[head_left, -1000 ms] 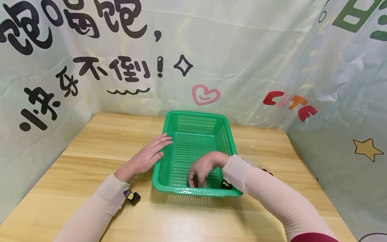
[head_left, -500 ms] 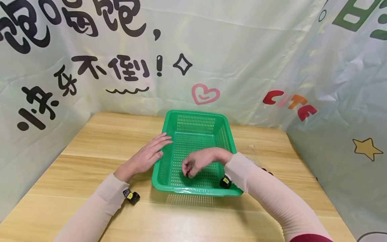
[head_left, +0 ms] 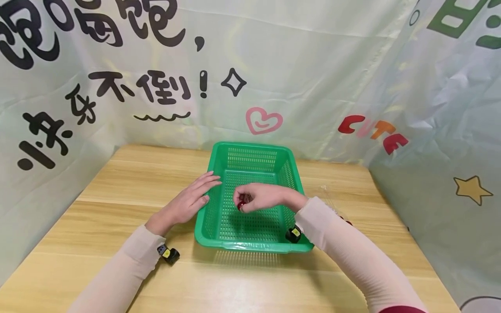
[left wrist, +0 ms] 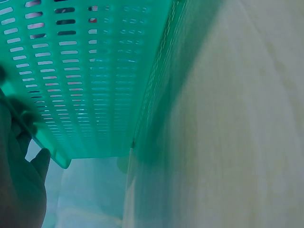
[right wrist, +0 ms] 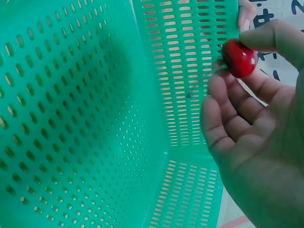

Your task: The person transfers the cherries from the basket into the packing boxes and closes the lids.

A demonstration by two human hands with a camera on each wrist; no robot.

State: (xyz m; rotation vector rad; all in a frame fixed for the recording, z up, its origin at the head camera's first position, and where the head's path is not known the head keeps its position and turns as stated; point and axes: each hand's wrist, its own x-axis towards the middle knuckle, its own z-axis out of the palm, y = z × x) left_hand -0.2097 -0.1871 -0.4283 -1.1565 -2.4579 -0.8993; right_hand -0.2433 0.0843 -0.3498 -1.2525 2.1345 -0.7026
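Observation:
A green perforated plastic basket (head_left: pixel 223 237) stands on the wooden table. My right hand (head_left: pixel 254 199) hovers over the inside of the basket and pinches a small shiny red fruit (head_left: pixel 241 205) between thumb and fingers; the right wrist view shows this red fruit (right wrist: pixel 239 58) against the basket wall (right wrist: pixel 85 118). With straight fingers, my left hand (head_left: pixel 192 200) rests against the outside of the basket's left rim. In the left wrist view the basket side (left wrist: pixel 95 76) fills the frame, with the left hand (left wrist: pixel 19 175) dark at the lower left.
A clear plastic bag (head_left: pixel 330 200) with something red (head_left: pixel 347 222) by it lies on the table (head_left: pixel 117 182) right of the basket, partly behind my right forearm. Printed fabric walls close in the table at the back, left and right.
My right hand has lifted from the basket's near floor, turned and risen to mid-basket with the red fruit now showing in its fingers. The left hand has stayed put.

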